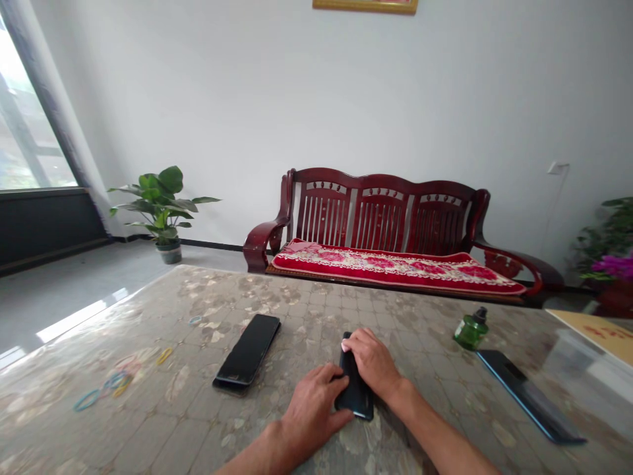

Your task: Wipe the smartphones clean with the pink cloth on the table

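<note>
A dark smartphone (357,394) lies on the patterned tablecloth between my hands, its lower end showing. My left hand (316,401) grips its left side, with the fingers bent onto the phone and the thumb by the bottom edge. Curled over the upper right part is my right hand (372,363), which hides much of that end. A small pale pink-white spot shows at the right hand's fingertips; whether it is a nail or a small item, I cannot tell. To the left, a black phone (251,349) rests on top of another dark flat piece.
Several coloured rubber bands (116,382) lie on the table's left. At right stand a green bottle (471,328) with a black top, a blue-edged phone (529,396) and a clear plastic box (588,373). Beyond the table (163,310) is a red wooden bench (380,218).
</note>
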`<state>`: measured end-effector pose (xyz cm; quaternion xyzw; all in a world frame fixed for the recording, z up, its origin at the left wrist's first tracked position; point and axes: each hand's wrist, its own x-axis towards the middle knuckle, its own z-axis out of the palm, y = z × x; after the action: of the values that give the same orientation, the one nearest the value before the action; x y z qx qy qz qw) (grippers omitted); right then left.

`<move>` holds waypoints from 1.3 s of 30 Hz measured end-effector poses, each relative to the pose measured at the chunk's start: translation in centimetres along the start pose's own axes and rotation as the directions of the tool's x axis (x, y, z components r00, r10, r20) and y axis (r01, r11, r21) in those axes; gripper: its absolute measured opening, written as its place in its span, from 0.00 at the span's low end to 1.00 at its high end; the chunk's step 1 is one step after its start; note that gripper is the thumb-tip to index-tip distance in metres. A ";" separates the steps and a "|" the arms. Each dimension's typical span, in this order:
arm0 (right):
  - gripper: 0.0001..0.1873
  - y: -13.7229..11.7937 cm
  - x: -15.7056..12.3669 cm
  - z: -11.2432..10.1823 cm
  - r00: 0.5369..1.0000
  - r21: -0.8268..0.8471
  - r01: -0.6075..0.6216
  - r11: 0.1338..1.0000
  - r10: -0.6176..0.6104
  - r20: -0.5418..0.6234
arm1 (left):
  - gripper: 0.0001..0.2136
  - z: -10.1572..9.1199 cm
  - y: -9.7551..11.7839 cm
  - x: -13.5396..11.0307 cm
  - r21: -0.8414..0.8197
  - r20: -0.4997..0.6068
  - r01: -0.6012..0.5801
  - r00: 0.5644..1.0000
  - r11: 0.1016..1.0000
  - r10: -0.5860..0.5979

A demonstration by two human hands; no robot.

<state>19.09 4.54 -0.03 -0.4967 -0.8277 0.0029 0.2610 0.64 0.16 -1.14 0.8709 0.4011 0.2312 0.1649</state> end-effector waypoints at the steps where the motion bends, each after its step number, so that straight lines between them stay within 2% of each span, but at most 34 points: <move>1: 0.14 -0.2 0.0 -0.1 1.000 -0.002 0.001 1.000 -0.001 0.006 | 0.11 0.1 0.0 0.0 0.006 -0.005 -0.002 1.000 1.000 0.002; 6: 0.14 -1.7 -2.0 -1.3 0.993 0.048 0.063 0.997 -0.068 0.095 | 0.11 0.4 -0.2 0.1 -0.003 -0.054 -0.024 0.998 1.000 0.024; 10: 0.14 -1.1 -3.3 -1.9 0.989 0.109 0.104 0.989 -0.115 0.097 | 0.11 0.4 0.0 0.0 0.003 -0.058 -0.028 0.998 1.000 0.028; 15: 0.12 1.4 -2.2 -1.3 1.000 0.089 0.017 0.996 -0.018 0.005 | 0.10 0.1 0.3 0.1 0.041 -0.047 -0.011 0.999 0.999 0.013; 19: 0.13 1.7 -2.1 -0.8 0.998 0.077 -0.039 0.996 0.042 -0.040 | 0.10 -0.1 0.4 0.1 0.054 -0.030 -0.003 1.000 0.999 0.004; 24: 0.14 0.2 -3.5 -1.7 0.998 0.122 0.062 0.991 -0.065 0.022 | 0.10 -0.1 0.4 0.2 0.057 -0.022 0.001 1.000 0.998 0.000; 27: 0.14 0.7 -3.3 -2.1 0.995 0.140 0.081 0.987 -0.087 0.042 | 0.11 -0.1 0.4 0.3 0.057 -0.018 0.001 1.000 0.998 0.000; 32: 0.14 3.2 -1.2 -1.3 0.994 0.097 -0.094 0.991 0.099 -0.055 | 0.15 0.0 0.2 0.6 0.048 -0.026 0.014 1.000 0.999 -0.013; 34: 0.15 3.6 -0.8 -1.1 0.988 0.101 -0.130 0.986 0.137 -0.066 | 0.15 -0.1 0.2 0.7 0.042 -0.025 0.021 0.999 0.999 -0.020; 39: 0.14 1.9 -2.4 -1.6 0.999 0.083 -0.030 0.996 0.031 -0.017 | 0.15 -0.3 0.3 0.8 0.048 -0.009 0.026 1.000 0.999 -0.026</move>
<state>22.29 3.10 -0.18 -0.4980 -0.8169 0.0367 0.2886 1.07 0.60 -0.55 0.8683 0.4185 0.2229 0.1454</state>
